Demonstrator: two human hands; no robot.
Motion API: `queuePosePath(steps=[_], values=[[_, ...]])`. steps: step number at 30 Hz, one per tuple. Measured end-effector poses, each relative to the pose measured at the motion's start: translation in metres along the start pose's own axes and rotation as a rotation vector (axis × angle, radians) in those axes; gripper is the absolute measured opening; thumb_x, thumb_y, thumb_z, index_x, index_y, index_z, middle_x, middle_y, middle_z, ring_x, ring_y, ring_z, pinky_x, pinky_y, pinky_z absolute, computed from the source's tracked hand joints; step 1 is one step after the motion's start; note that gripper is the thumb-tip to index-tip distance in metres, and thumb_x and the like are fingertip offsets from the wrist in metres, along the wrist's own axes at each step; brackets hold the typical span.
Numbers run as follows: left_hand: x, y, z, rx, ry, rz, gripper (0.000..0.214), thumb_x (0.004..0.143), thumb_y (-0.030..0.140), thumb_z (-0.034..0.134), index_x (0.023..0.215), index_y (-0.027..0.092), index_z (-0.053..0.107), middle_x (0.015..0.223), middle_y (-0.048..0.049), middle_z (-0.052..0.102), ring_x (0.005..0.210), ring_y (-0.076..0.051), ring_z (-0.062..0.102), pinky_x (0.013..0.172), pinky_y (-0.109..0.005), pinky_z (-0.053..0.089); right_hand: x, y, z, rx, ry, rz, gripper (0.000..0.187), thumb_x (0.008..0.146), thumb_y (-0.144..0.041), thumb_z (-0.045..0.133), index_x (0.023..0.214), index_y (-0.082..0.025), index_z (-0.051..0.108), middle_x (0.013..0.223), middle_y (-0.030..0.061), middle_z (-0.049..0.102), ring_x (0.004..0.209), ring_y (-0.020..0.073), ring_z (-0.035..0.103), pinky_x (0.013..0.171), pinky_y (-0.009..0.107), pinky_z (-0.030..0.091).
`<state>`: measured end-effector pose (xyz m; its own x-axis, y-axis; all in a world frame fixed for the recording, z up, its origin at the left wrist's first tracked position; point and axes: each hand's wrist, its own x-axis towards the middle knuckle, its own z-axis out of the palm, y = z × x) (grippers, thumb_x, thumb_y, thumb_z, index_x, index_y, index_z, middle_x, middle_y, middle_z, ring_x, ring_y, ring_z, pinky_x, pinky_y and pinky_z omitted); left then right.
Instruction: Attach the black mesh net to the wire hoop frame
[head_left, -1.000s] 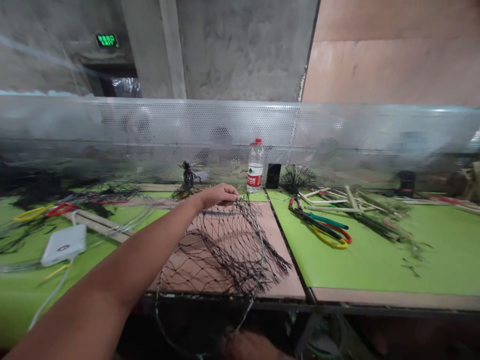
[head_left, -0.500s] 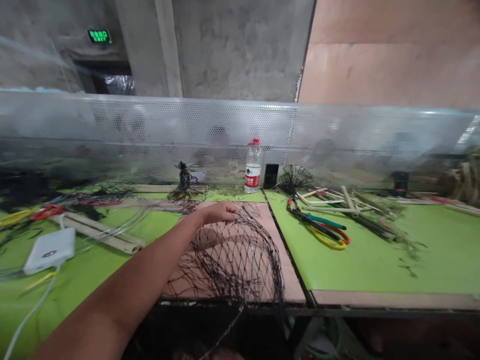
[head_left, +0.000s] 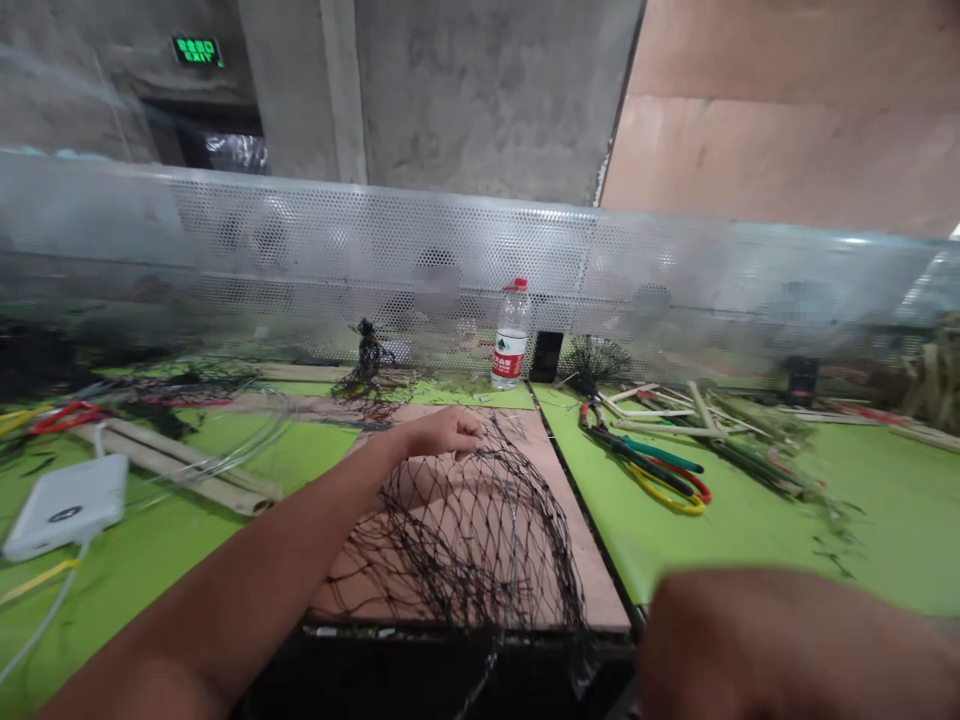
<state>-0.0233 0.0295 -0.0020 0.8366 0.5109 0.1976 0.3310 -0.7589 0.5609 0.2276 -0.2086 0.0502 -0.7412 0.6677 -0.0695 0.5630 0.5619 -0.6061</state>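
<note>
My left hand [head_left: 442, 434] reaches forward over the brown board [head_left: 600, 585] and pinches the far edge of a black net [head_left: 480, 535] strung on a thin wire hoop. The net lies over the board and hangs past its near edge. My right arm [head_left: 795, 645] fills the lower right corner, blurred and close to the camera; its fingers do not show.
A water bottle [head_left: 510, 335] stands by the perforated metal screen [head_left: 675, 290]. Pliers and cutters with coloured handles [head_left: 660, 470] and bamboo strips [head_left: 720, 415] lie on the green mat at right. A white power bank [head_left: 64, 505], tubes [head_left: 195, 470] and net scraps lie at left.
My right arm has come up into view at the lower right. My left hand has drawn the net's far edge slightly nearer, and the net has bunched closer to the board's near edge.
</note>
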Motion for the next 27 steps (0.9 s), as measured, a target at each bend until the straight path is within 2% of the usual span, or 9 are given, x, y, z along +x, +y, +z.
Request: queuePosePath(steps=[3, 5, 6, 9, 12, 15, 18, 23, 27], values=[[-0.005, 0.002, -0.001, -0.045, 0.038, -0.014, 0.031, 0.079, 0.038, 0.051, 0.06, 0.013, 0.054, 0.055, 0.0002, 0.052, 0.05, -0.008, 0.043, 0.051, -0.021, 0.032, 0.035, 0.032, -0.06, -0.019, 0.088, 0.136, 0.02, 0.078, -0.032, 0.053, 0.072, -0.019, 0.067, 0.065, 0.0037, 0.065, 0.049, 0.01, 0.053, 0.045, 0.021, 0.039], [-0.008, 0.003, -0.002, -0.076, 0.066, -0.029, 0.03, 0.079, 0.037, 0.05, 0.062, 0.013, 0.054, 0.056, -0.0001, 0.054, 0.051, -0.008, 0.043, 0.051, -0.02, 0.032, 0.071, 0.068, -0.083, 0.101, 0.055, 0.232, 0.02, 0.078, -0.031, 0.054, 0.078, -0.016, 0.066, 0.064, 0.004, 0.065, 0.043, 0.0081, 0.048, 0.042, 0.02, 0.037], [-0.009, 0.003, -0.002, -0.083, 0.065, -0.034, 0.03, 0.079, 0.037, 0.05, 0.061, 0.013, 0.054, 0.056, -0.0002, 0.054, 0.051, -0.008, 0.043, 0.051, -0.02, 0.032, 0.091, 0.087, -0.087, 0.17, 0.107, 0.255, 0.019, 0.077, -0.031, 0.054, 0.082, -0.015, 0.065, 0.065, 0.0044, 0.065, 0.044, 0.0082, 0.048, 0.043, 0.021, 0.038], [-0.009, 0.002, -0.001, -0.094, 0.055, -0.042, 0.029, 0.078, 0.035, 0.051, 0.061, 0.013, 0.054, 0.055, -0.0002, 0.054, 0.051, -0.008, 0.044, 0.05, -0.02, 0.032, 0.144, 0.134, -0.075, 0.284, 0.386, 0.266, 0.022, 0.074, -0.028, 0.057, 0.09, -0.014, 0.064, 0.07, 0.0044, 0.065, 0.048, 0.0074, 0.049, 0.046, 0.02, 0.039], [-0.007, -0.003, 0.002, -0.118, 0.039, -0.047, 0.027, 0.077, 0.034, 0.053, 0.063, 0.012, 0.056, 0.055, 0.0, 0.055, 0.051, -0.008, 0.046, 0.05, -0.019, 0.032, 0.176, 0.148, -0.046, 0.407, 0.158, 0.267, 0.029, 0.071, -0.026, 0.061, 0.099, -0.017, 0.065, 0.079, 0.0031, 0.066, 0.06, 0.0097, 0.055, 0.053, 0.021, 0.042], [-0.007, -0.009, 0.003, -0.117, 0.054, -0.063, 0.022, 0.075, 0.03, 0.054, 0.066, 0.012, 0.058, 0.055, 0.0009, 0.054, 0.051, -0.008, 0.046, 0.049, -0.019, 0.03, 0.183, 0.14, -0.029, 0.556, 0.058, 0.147, 0.036, 0.067, -0.023, 0.065, 0.102, -0.02, 0.064, 0.094, 0.0017, 0.065, 0.076, 0.0111, 0.057, 0.068, 0.022, 0.045], [-0.007, -0.012, 0.002, -0.109, 0.081, -0.092, 0.018, 0.075, 0.028, 0.053, 0.068, 0.012, 0.06, 0.056, 0.0012, 0.055, 0.051, -0.008, 0.045, 0.05, -0.019, 0.03, 0.177, 0.131, -0.03, 0.723, 0.052, 0.095, 0.042, 0.064, -0.021, 0.067, 0.105, -0.018, 0.061, 0.092, 0.0016, 0.064, 0.068, 0.0086, 0.055, 0.062, 0.02, 0.043], [-0.007, -0.013, 0.0, -0.028, 0.096, -0.081, 0.027, 0.075, 0.033, 0.053, 0.057, 0.012, 0.056, 0.054, 0.0005, 0.052, 0.052, -0.009, 0.043, 0.051, -0.02, 0.031, 0.158, 0.133, -0.032, 0.557, 0.455, 0.141, 0.016, 0.067, -0.027, 0.064, 0.07, -0.012, 0.056, 0.05, -0.0056, 0.049, 0.042, 0.0039, 0.037, 0.041, 0.018, 0.027], [-0.009, -0.014, 0.0, -0.081, 0.125, -0.107, 0.029, 0.077, 0.038, 0.05, 0.062, 0.013, 0.055, 0.056, 0.0, 0.053, 0.053, -0.009, 0.045, 0.053, -0.02, 0.033, 0.142, 0.136, -0.023, 0.479, 0.679, 0.111, 0.023, 0.071, -0.035, 0.061, 0.067, -0.015, 0.051, 0.047, -0.0057, 0.047, 0.043, 0.0068, 0.043, 0.044, 0.02, 0.034]])
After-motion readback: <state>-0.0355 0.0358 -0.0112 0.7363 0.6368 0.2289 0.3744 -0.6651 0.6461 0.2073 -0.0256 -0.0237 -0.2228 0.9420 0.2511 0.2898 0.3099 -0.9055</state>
